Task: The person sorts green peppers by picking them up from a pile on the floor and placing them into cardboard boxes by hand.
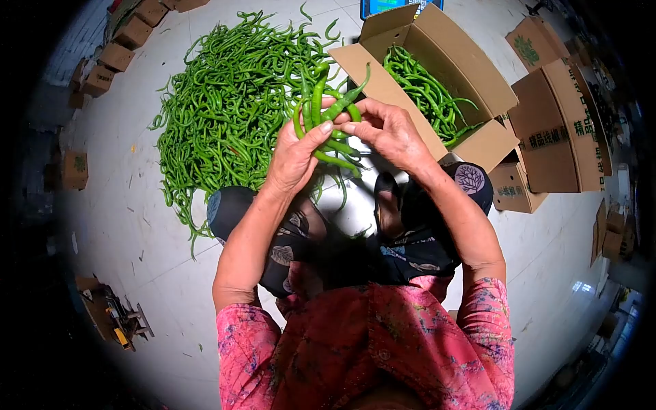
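Several long green chili peppers point(319, 96) are bunched between my two hands, their ends sticking out above and below the fingers. My left hand point(295, 156) is closed around the bunch, with the thumb across its front. At the right side of the bunch, my right hand point(395, 137) has its thumb and fingers pinched against the peppers; its fingertips are partly hidden. A big heap of green chili peppers point(225, 102) lies on the floor ahead and to the left. An open cardboard box point(454, 65) with green chili peppers inside stands just beyond my right hand.
Other cardboard boxes point(557, 130) stand at the right, some with printed writing. A blue device point(393, 7) with a display sits behind the open box. More boxes point(116, 57) line the far left. The pale tiled floor point(164, 301) holds small scraps.
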### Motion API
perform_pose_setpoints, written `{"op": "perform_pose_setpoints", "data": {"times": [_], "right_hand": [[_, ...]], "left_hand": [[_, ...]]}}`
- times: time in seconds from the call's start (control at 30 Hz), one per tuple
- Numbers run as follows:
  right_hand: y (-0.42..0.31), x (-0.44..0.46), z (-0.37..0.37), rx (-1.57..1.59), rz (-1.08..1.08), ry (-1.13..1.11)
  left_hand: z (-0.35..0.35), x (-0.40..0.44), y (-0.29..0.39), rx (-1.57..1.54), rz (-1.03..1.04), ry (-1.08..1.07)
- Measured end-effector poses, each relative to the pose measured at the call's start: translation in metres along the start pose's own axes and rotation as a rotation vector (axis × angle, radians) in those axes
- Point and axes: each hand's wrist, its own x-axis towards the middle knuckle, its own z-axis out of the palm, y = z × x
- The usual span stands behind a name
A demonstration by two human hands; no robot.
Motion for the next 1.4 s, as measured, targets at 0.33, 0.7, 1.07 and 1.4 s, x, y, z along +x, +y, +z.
{"op": "perform_pose_setpoints", "data": {"times": [0.33, 0.7, 1.07, 1.4], "right_hand": [[-0.02, -0.014, -0.008, -0.537, -0.192, -0.056], [0.013, -0.031, 0.012, -0.902, -0.23, -0.627], [0.003, -0.029, 0.0, -0.911, -0.178, -0.576], [0.013, -0.023, -0.007, -0.956, -0.325, -0.431]], "left_hand": [[-0.044, 0.015, 0.017, 0.021, 0.175, 0.412], [0.005, 0.084, 0.059, -0.283, 0.165, 0.211], [0.062, 0.138, -0.056, 0.337, -0.201, 0.305], [-0.046, 0.053, -0.005, 0.286, -0.322, 0.237]]}}
